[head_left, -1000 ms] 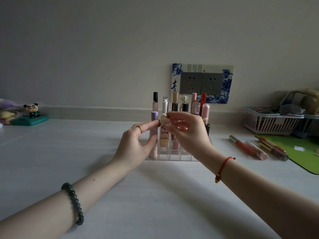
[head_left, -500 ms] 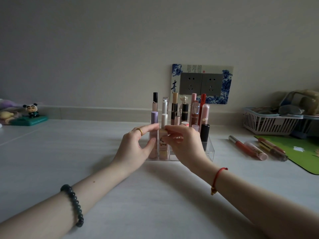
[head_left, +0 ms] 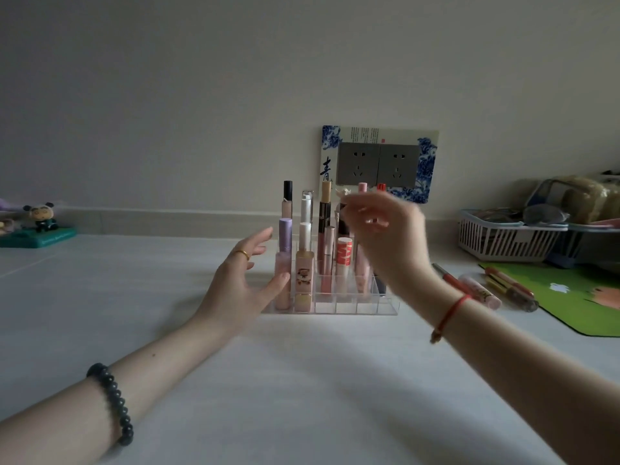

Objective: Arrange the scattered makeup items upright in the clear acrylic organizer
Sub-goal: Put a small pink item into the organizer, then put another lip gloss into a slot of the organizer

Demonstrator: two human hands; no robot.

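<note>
While most items already stand upright in the clear acrylic organizer (head_left: 365, 308), a few lie loose to its right.

It sits mid-surface (head_left: 302, 380), its left and rear cells filled, a cartoon-printed bottle (head_left: 304, 280) in front; the front cells at its right look vacant. At its left end the left hand (head_left: 240, 286) is spread, thumb by the purple-capped tube (head_left: 284, 260). Above its right side the right hand (head_left: 385, 239) is blurred, so I cannot tell whether it pinches anything; it hides the tubes behind. Right of the organizer, a red tube (head_left: 453, 280), a pink tube (head_left: 479, 292) and others on the green mat (head_left: 577, 297) remain: well past half, I judge.
</note>
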